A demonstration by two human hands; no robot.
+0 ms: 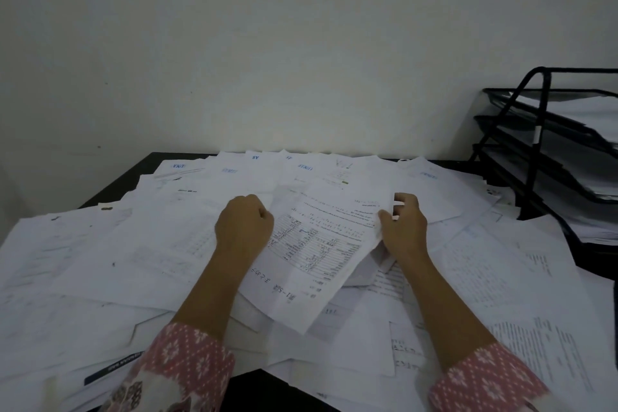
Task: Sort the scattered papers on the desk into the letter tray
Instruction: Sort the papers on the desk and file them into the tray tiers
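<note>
We judge sorting far from done: our left hand (244,224) and right hand (405,226) grip opposite edges of one printed sheet (321,244) over the scattered papers (100,261); the letter tray (501,130), at right, holds some.

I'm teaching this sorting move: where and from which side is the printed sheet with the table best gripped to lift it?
Pinch the printed sheet by its two side edges, coming in from left and right, as the left hand and right hand do. It lies loose and bowed on top of the scattered papers, so those edges stand free.
</note>
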